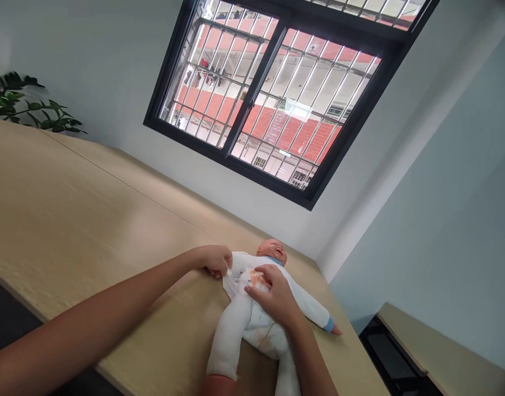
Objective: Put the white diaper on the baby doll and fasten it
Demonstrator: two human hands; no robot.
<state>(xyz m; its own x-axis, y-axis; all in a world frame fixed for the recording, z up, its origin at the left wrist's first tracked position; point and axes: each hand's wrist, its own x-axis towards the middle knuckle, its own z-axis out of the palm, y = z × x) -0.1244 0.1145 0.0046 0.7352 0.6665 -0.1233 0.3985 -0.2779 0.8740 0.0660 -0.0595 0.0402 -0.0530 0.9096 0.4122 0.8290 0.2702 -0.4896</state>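
A baby doll lies on its back on the wooden table, its feet toward me. It has a white long-sleeved top with a blue collar and blue cuff. Around its hips is a white diaper with an orange print on the front. My left hand is closed on the diaper's thin white side edge, beside the doll's waist. My right hand rests over the diaper's printed front, thumb and fingers curved and apart. The doll's far leg is partly hidden by my right forearm.
The wooden table runs along the wall under a barred window. A green plant stands at the far left. Lower right, another wooden surface has a dark frame below it.
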